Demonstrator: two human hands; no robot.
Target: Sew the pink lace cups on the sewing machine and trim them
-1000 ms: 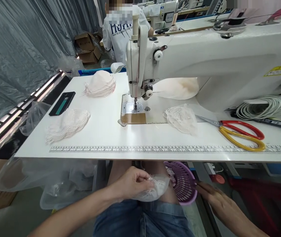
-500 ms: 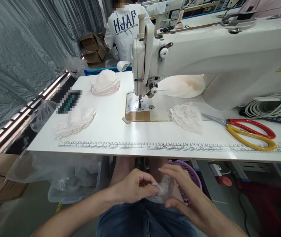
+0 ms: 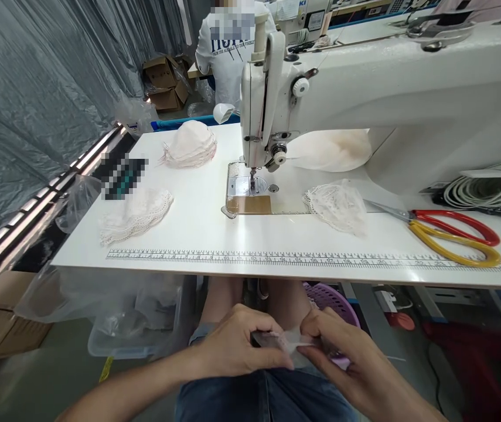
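Over my lap, below the table's front edge, a small piece of sheer white fabric (image 3: 293,340) is stretched between my two hands. My left hand (image 3: 245,343) pinches its left side, thumb below and fingers above. The right side is gripped by my right hand (image 3: 336,346), thumb against curled fingers. Part of the fabric is hidden behind the fingers. Above on the table stands a white sewing machine (image 3: 272,105), its needle over the metal plate. A white lace piece (image 3: 337,206) lies right of that plate.
Scissors with red and yellow handles (image 3: 455,231) lie at the right. On the left are a lace-edged stack (image 3: 138,215) and a pile of pale fabric cups (image 3: 191,145). A purple basket (image 3: 336,302) stands below the table. Beyond the machine sits a person in a white shirt (image 3: 228,58).
My right hand, spread apart beside the fabric before, has closed on its right side. The fabric is now pulled tauter between both hands. The view has shifted slightly.
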